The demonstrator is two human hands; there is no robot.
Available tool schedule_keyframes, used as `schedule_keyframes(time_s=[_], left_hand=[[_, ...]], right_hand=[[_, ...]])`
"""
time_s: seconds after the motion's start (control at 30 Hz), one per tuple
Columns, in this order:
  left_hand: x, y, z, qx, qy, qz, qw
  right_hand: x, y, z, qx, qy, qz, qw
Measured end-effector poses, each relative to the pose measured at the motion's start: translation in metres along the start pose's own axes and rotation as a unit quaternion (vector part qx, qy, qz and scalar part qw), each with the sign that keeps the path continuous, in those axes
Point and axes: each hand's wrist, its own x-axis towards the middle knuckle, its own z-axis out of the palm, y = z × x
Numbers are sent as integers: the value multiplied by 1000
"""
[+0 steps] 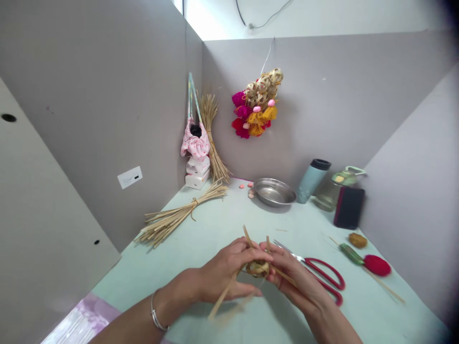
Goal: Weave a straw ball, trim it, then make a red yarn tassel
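Listing from left to right, with places taken from the woven ball (256,268) held just above the table (201,248):

- Straw bundle (179,217), tied, lying well to the ball's upper left.
- Left hand (225,274), closed on the ball's left side, thumb on top, a bangle at the wrist.
- Ball, small, of straw strips, pinched between both hands; loose strips (224,294) trail down-left and stick up above it.
- Right hand (290,274), fingers closed on the ball's right side.
- Bowl (274,192), steel, well beyond the ball.
- Scissors (319,274), red-handled, just right of the right hand, blades pointing toward it.
- Red pompom (377,265), farther right.

Risks, as judged: a slackened pinch could let the weave spring open; a hard pull could snap or kink a dry strip; the right wrist could knock the scissors, which lie close.
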Motion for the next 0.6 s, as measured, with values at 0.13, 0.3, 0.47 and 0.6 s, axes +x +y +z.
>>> schedule_keyframes(time_s=[0.13, 0.3, 0.47, 0.6], left_hand=[[1, -9, 4, -25, 15, -56, 998], [2, -10, 2, -102, -32, -83, 991], [2, -10, 2, -260, -44, -148, 953], [1, -9, 4, -364, -55, -164, 915]], right_hand=[[6, 8, -1, -8, 0, -3, 1000], [9, 9, -1, 5, 30, -8, 1000], [9, 8, -2, 19, 41, -8, 999], [13, 9, -5, 22, 39, -17, 999]])
